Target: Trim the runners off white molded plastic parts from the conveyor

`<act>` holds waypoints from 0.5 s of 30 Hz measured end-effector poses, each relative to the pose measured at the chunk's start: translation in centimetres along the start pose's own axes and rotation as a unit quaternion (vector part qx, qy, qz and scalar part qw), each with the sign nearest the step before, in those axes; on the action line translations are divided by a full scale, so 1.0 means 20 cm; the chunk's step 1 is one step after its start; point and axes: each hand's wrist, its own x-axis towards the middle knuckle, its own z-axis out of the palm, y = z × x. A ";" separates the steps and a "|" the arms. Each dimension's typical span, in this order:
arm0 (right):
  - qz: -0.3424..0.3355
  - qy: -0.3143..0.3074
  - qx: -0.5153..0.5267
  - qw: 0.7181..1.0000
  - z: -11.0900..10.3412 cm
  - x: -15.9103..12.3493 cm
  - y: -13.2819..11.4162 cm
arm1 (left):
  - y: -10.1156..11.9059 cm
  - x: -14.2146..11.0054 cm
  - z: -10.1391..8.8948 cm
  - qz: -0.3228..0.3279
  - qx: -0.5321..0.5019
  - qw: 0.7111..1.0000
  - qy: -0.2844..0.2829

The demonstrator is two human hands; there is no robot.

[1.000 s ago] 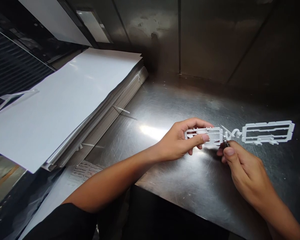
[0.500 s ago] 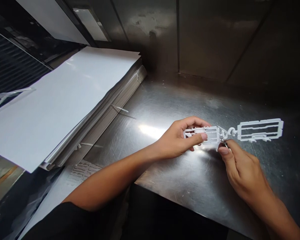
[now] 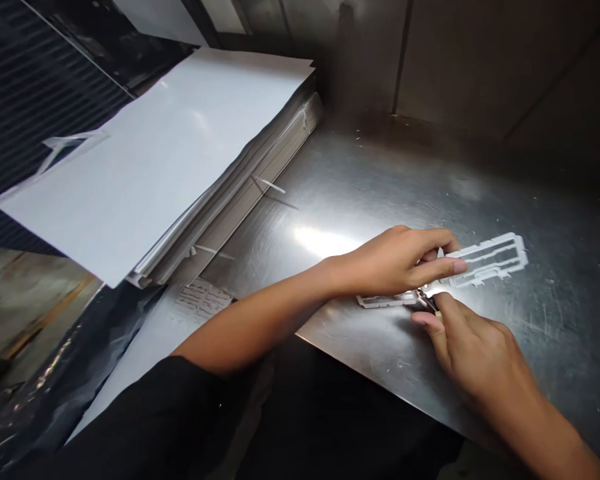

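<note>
A dark, dull-sheened wall (image 3: 455, 67) spans twelve to two o'clock, a vertical seam (image 3: 403, 60) at one. The scratched metal surface (image 3: 555, 200) reaches three o'clock, glare (image 3: 325, 241) near centre. Dark ridged panel (image 3: 40, 120), ten o'clock; brownish floor (image 3: 25, 293), between eight and nine.

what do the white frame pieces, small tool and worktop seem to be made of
White frame pieces: probably moulded plastic, fairly matt; thin bars with small tabs suggest it.
Small tool: likely shiny metal near the tip, judging by glints; the right hand hides much of it.
Worktop: looks like bare metal, perhaps stainless steel; scratched grey sheen, bright reflection.
</note>
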 end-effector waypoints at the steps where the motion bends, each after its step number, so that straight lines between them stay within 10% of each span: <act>1: 0.005 0.003 -0.002 1.000 0.00 0.00 0.01 | -0.01 0.00 0.00 0.001 -0.020 1.000 0.001; 15: -0.013 -0.083 0.160 0.984 -0.17 0.09 0.11 | -0.05 0.00 -0.02 -0.002 -0.239 0.971 0.022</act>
